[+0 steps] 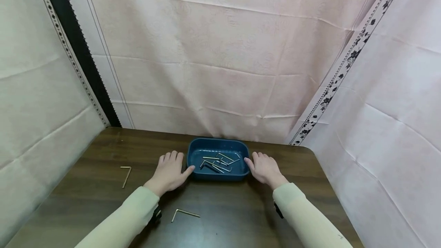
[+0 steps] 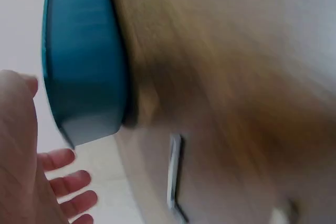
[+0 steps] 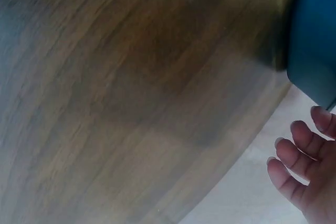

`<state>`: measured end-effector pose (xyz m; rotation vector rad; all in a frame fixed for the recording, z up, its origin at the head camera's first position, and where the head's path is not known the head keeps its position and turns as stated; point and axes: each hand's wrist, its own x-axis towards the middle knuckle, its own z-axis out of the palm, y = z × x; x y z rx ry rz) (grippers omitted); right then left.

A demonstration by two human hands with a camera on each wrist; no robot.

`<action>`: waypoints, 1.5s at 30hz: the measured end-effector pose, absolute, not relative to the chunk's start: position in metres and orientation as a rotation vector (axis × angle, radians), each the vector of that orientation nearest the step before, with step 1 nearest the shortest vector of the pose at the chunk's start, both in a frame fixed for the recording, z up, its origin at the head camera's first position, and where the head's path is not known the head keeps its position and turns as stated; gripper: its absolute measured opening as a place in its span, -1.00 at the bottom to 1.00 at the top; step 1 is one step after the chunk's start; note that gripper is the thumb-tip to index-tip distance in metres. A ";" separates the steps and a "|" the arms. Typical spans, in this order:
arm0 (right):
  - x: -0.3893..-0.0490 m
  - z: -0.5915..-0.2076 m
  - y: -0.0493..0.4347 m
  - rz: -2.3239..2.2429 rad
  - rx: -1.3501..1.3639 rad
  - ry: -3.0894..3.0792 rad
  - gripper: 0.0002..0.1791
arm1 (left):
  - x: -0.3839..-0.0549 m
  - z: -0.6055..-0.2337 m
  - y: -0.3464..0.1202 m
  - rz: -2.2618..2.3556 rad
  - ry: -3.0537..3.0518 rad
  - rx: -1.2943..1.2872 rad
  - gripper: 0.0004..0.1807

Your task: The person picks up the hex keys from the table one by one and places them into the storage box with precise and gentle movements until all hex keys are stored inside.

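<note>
A dark blue rectangular tray [image 1: 218, 177] stands near the table's far edge, several L-shaped hex keys [image 1: 220, 163] lying in a loose pile inside. At its left side is my left hand [image 1: 170, 173], thumb tip at the near-left corner of the rim and fingers extended forward. My right hand [image 1: 265, 168] is at the opposite side, thumb beside the right rim. Relaxed, spread fingers [image 2: 73, 183] show past the tray's end in the left wrist view. In the right wrist view, loosely bent fingers [image 3: 295, 157] sit close by the tray's corner [image 3: 310, 77].
Two more hex keys lie on the brown wooden table [image 1: 220, 217]: one hex key [image 1: 126, 176] toward the left edge, another hex key [image 1: 185, 213] nearer, by the left sleeve. A pale cloth curtain [image 1: 220, 68] hangs behind the table and along both sides.
</note>
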<state>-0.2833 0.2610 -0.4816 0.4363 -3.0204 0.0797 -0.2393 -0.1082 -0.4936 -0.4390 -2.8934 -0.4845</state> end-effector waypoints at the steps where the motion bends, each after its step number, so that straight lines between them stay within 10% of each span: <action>1: -0.283 -0.482 0.260 0.087 0.435 -3.033 -0.42 | -0.234 -0.492 -0.111 -0.466 -2.873 -0.469 -0.17; 14: -0.281 -0.468 0.259 0.205 0.354 -3.225 -0.55 | -0.171 -0.489 -0.131 -0.507 -2.947 -0.812 -0.09; 45: -0.283 -0.476 0.244 0.152 0.375 -3.212 -0.66 | -0.166 -0.495 -0.145 -0.766 -2.901 -1.096 -0.27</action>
